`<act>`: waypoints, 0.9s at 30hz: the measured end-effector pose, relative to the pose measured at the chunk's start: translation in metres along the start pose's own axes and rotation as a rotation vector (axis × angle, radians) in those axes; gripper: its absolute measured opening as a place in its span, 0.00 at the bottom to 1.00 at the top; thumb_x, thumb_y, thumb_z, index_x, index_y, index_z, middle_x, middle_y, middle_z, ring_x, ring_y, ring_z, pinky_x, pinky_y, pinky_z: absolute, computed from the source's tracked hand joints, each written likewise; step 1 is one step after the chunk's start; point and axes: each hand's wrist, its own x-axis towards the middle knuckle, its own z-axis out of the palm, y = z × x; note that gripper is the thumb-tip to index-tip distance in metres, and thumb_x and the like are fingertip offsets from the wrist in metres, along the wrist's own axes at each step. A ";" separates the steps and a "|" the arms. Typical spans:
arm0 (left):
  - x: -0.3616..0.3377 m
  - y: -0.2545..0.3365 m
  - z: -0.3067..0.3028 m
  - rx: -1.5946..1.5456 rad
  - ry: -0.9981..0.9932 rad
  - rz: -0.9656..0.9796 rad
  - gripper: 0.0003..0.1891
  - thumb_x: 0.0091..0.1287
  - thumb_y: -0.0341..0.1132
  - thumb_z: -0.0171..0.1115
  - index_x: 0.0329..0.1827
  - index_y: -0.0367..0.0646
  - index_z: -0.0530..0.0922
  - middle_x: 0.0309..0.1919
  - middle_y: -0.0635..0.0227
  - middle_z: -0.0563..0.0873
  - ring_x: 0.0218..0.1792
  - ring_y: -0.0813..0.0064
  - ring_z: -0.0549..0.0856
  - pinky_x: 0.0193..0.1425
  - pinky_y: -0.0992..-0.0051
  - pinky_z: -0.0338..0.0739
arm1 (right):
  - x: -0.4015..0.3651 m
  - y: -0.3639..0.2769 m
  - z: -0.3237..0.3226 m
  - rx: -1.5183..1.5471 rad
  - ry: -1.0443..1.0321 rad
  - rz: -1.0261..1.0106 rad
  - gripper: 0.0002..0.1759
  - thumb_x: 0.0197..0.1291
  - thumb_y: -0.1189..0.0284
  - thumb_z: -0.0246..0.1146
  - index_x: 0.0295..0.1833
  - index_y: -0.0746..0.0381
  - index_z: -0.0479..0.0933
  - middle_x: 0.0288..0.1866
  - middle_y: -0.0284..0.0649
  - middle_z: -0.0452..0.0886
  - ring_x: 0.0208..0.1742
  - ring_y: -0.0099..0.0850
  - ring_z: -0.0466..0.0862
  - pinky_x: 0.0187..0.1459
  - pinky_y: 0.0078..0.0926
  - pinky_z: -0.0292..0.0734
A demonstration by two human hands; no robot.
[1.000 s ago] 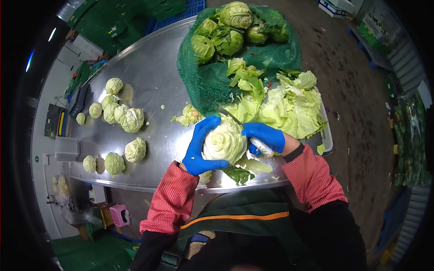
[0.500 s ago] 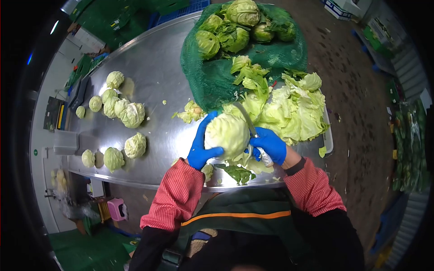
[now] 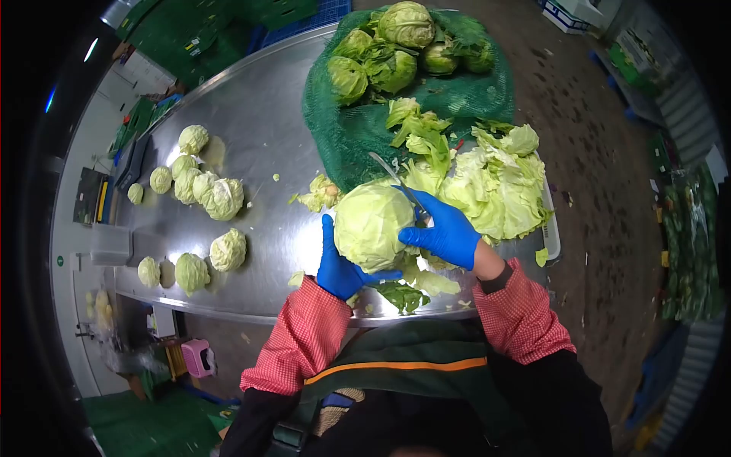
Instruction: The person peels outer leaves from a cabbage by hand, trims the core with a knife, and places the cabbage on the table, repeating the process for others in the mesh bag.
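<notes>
A large pale green cabbage (image 3: 373, 226) is held above the near part of the steel table. My left hand (image 3: 341, 268), in a blue glove, cups it from the left and underneath. My blue-gloved right hand (image 3: 449, 232) grips a knife (image 3: 409, 193), with its thumb against the cabbage's right side. The curved blade points up and left past the top of the cabbage; the handle is mostly hidden in the hand. Loose leaves (image 3: 438, 282) and a dark green leaf (image 3: 402, 295) lie below. Cut-off leaves and a stump (image 3: 323, 193) are just beyond.
A green net bag (image 3: 343, 145) with several untrimmed cabbages (image 3: 406, 24) covers the table's far end. Peeled leaves (image 3: 495, 194) are heaped over a white tray (image 3: 553, 228) at right. Several smaller trimmed cabbages (image 3: 224, 199) stand on the steel table (image 3: 282, 99) at left, near a clear plastic box (image 3: 111, 244).
The cabbage has been turned and moved slightly toward me and left. My left hand has slid lower under it. My right hand has risen, and the blade now points further left.
</notes>
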 end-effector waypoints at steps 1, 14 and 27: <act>-0.001 0.003 -0.003 -0.099 0.062 0.023 0.43 0.66 0.74 0.33 0.78 0.57 0.53 0.75 0.58 0.61 0.72 0.47 0.65 0.66 0.34 0.63 | -0.002 -0.001 0.002 0.137 -0.038 0.116 0.40 0.56 0.55 0.71 0.70 0.58 0.66 0.47 0.40 0.81 0.40 0.28 0.83 0.43 0.26 0.78; -0.003 -0.006 -0.031 0.043 0.267 0.193 0.39 0.70 0.67 0.36 0.78 0.50 0.55 0.75 0.57 0.60 0.74 0.52 0.62 0.77 0.49 0.54 | -0.010 0.020 0.013 0.857 0.078 0.452 0.17 0.60 0.73 0.68 0.51 0.64 0.73 0.30 0.32 0.77 0.20 0.19 0.76 0.21 0.17 0.73; -0.004 0.000 -0.018 0.069 0.350 0.178 0.40 0.68 0.70 0.41 0.76 0.54 0.59 0.73 0.61 0.65 0.71 0.50 0.67 0.67 0.38 0.65 | -0.007 0.018 -0.026 -0.328 0.221 0.258 0.41 0.55 0.53 0.71 0.72 0.53 0.65 0.33 0.38 0.79 0.32 0.28 0.81 0.36 0.28 0.78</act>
